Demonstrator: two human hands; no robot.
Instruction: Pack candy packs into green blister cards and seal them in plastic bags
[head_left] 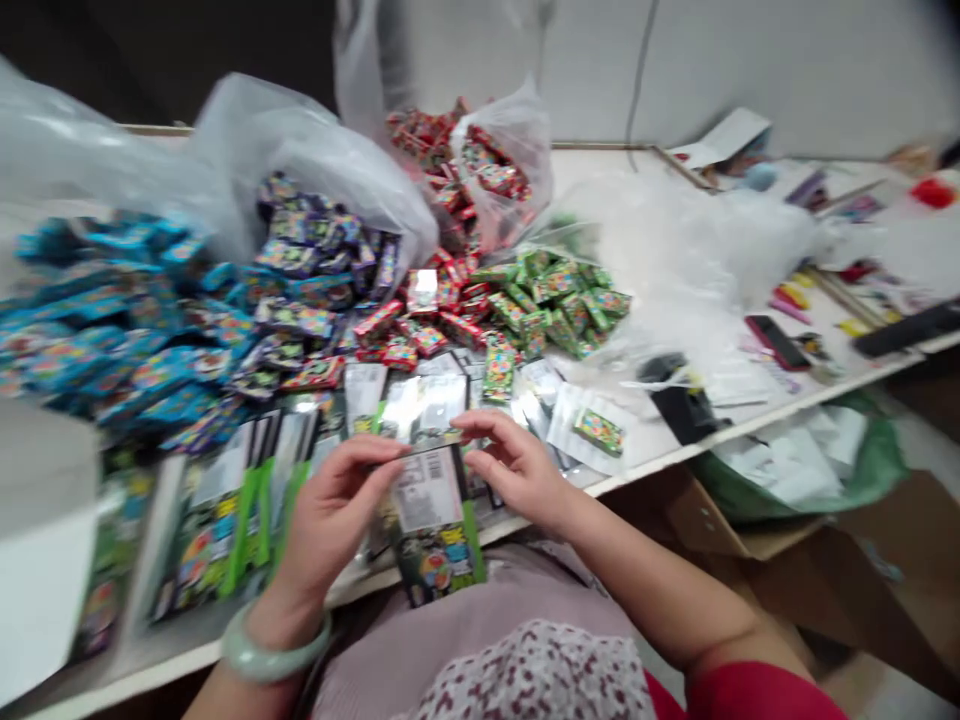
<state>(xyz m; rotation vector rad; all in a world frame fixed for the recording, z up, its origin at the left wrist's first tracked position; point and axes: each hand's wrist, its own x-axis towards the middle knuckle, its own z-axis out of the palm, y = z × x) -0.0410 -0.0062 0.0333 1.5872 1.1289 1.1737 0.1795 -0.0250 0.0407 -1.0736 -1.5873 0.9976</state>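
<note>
The left hand (334, 510) and right hand (517, 470) pinch a clear plastic sleeve (424, 410) between closed fingertips, near the front edge of the worktop (660, 450). Green-edged packets (217, 530) lie overlapping to the left; loose heaps of small blue packets (112, 340), red packets (427, 310) and green packets (555, 300) remain behind.

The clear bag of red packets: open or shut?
Open: the clear bag gapes at the top, and red packets spill from its mouth toward the table.
</note>
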